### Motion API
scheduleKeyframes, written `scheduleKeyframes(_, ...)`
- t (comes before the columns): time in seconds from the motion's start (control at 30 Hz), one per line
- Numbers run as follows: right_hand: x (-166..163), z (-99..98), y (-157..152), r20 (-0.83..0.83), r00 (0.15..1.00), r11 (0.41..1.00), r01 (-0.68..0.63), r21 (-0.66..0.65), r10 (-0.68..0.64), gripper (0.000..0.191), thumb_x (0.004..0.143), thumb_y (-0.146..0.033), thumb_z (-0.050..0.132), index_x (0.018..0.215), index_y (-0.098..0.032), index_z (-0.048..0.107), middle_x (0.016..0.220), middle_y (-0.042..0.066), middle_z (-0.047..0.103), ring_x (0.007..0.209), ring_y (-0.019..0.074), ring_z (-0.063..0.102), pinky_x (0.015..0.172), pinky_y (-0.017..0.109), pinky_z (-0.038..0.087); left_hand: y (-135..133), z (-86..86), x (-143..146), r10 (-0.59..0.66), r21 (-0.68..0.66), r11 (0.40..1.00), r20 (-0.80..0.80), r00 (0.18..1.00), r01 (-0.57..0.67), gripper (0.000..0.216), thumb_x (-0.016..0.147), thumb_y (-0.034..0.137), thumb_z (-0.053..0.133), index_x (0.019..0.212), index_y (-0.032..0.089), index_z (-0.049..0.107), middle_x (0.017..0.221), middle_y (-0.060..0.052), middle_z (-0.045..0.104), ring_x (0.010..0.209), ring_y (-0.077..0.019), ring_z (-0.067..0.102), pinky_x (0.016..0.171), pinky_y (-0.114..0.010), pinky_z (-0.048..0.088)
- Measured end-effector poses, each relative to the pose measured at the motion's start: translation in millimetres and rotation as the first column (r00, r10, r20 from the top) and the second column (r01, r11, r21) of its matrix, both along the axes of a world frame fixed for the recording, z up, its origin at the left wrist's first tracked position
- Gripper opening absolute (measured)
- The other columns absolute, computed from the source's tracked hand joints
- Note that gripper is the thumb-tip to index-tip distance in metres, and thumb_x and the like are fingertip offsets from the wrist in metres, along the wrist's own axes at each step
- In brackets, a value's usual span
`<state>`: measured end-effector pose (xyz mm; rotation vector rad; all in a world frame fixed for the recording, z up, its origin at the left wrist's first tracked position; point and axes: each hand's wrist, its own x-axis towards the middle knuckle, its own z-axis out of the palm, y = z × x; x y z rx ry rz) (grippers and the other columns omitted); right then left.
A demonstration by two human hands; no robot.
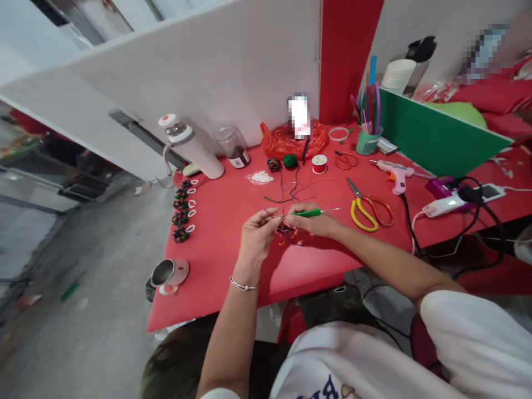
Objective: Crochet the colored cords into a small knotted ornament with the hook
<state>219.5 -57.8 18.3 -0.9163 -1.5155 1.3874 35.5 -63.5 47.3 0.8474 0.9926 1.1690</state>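
Observation:
Between my fingers is a small crochet piece in orange and dark yarn, partly covered by both hands. My left hand pinches its left side. My right hand is closed around a green-handled crochet hook, whose thin metal end points right, and its fingertips also touch the piece. Yarn strands run from the work toward a dark yarn ball and a green yarn ball. A spool of red thread stands to their right.
Scissors with yellow and red handles, small red scissors and a pink glue gun lie right. White beads sit behind my hands. Finished beaded pieces line the left edge, near a mug. A power strip trails cables.

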Motion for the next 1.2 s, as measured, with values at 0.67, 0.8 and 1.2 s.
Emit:
scheduleKeyframes(0.67, 9, -19.4, 24, 0.033, 0.999, 0.979, 0.042, -0.2, -0.036, 0.023, 0.076, -0.028, 0.084, 0.093, -0.019, 0.072, 0.085, 0.0, 0.075, 0.062, 0.0121, 0.07, 0.055, 0.024, 0.059, 40, -56.6, -3, -0.014, -0.122, 0.992, 0.038, 0.999, 0.019, 0.047, 0.054, 0.03, 0.101, 0.093, 0.019, 0.077, 0.072, -0.001, 0.078, 0.037, -0.0006, 0.036, 0.038, -0.017, 0.023)
scheduleKeyframes(0.8, 7, -20.6, 26, -0.111, 0.993, 0.949, -0.069, -0.309, 0.036, 0.027, 0.074, -0.029, 0.085, 0.09, -0.018, 0.067, 0.072, -0.003, 0.072, 0.058, 0.0135, 0.071, 0.055, 0.025, 0.062, 39, -58.0, -1, -0.025, -0.145, 0.989, 0.067, 0.997, 0.035, 0.047, 0.054, 0.031, 0.101, 0.091, 0.017, 0.076, 0.067, 0.0, 0.075, 0.035, 0.0007, 0.03, 0.037, -0.017, 0.02)
scheduleKeyframes(1.2, 2, -15.1, 24, -0.047, 0.988, 0.95, 0.127, -0.284, -0.146, 0.045, 0.087, -0.061, 0.073, 0.074, -0.018, 0.065, 0.055, -0.002, 0.064, 0.05, 0.0105, 0.062, 0.047, 0.02, 0.051, 33, -52.2, 7, 0.023, -0.128, 0.992, 0.129, 0.991, -0.007, 0.041, 0.071, 0.043, 0.094, 0.099, 0.015, 0.082, 0.053, 0.007, 0.053, 0.034, -0.0011, 0.03, 0.036, -0.018, 0.016)
